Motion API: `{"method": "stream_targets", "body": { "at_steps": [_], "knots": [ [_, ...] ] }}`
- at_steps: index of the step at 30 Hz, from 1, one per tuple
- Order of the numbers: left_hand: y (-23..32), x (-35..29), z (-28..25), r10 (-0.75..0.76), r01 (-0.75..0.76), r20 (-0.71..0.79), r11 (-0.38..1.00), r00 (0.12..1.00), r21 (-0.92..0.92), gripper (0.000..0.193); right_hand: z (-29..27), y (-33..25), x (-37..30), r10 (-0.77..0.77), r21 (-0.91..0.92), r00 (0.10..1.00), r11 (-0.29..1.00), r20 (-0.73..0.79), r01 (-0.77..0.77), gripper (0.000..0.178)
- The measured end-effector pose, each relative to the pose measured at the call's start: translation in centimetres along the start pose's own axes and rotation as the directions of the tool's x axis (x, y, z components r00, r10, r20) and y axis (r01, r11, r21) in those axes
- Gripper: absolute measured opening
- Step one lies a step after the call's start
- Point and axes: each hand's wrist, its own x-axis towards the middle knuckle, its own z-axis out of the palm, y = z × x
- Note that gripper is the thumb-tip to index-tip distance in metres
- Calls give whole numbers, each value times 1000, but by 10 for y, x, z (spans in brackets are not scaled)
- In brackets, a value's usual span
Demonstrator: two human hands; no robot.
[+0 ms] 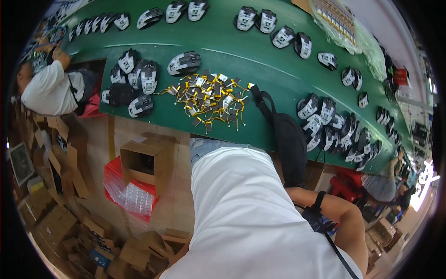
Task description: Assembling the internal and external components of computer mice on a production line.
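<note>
My right arm bends in at the right of the white shirt, a black strap round it. My right hand [294, 194] is low beside the shirt, next to the lower end of a black bag [289, 139]; its fingers are hidden. The bag hangs over the table edge, its strap lying on the green top. Of my left arm only a sliver shows at the bottom, and the hand is out of view. Ahead on the table lies a loose pile of small flat batteries [211, 98] with yellow tape and wires. A black-and-silver mouse-shaped shell [184, 63] rests just behind it.
More such shells [148, 76] cluster left of the pile, others [327, 111] to the right and along the back. Bubble wrap [371, 56] covers a tray at back right. An open carton [139, 162] and a red crate [114, 174] stand on the floor. People sit at both sides.
</note>
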Motion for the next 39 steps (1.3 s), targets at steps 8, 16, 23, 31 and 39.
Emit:
{"method": "stream_targets", "body": {
  "at_steps": [8, 16, 23, 31, 39],
  "knots": [
    [-103, -40, 40, -57, 48, -63, 990, 996, -134, 30, -23, 6, 16, -516, -22, 856, 856, 36, 517, 42],
    [-128, -69, 51, -94, 70, -98, 974, 991, -217, 30, -252, -62, 24, -195, -307, 261, 801, -945, -514, 38],
    [-88, -72, 41, -109, 81, -87, 957, 990, -280, 31, -247, -41, 60, 284, -103, 431, 724, -856, -682, 54],
    [-59, -89, 47, -160, 128, -55, 917, 986, -379, 31, -270, -63, 1, 357, 505, 443, 817, -822, 279, 50],
    [-33, -112, 33, -201, 140, -83, 873, 976, -467, 32, -259, -98, -34, 121, 529, 571, 565, -812, 633, 72]
  ]
}}
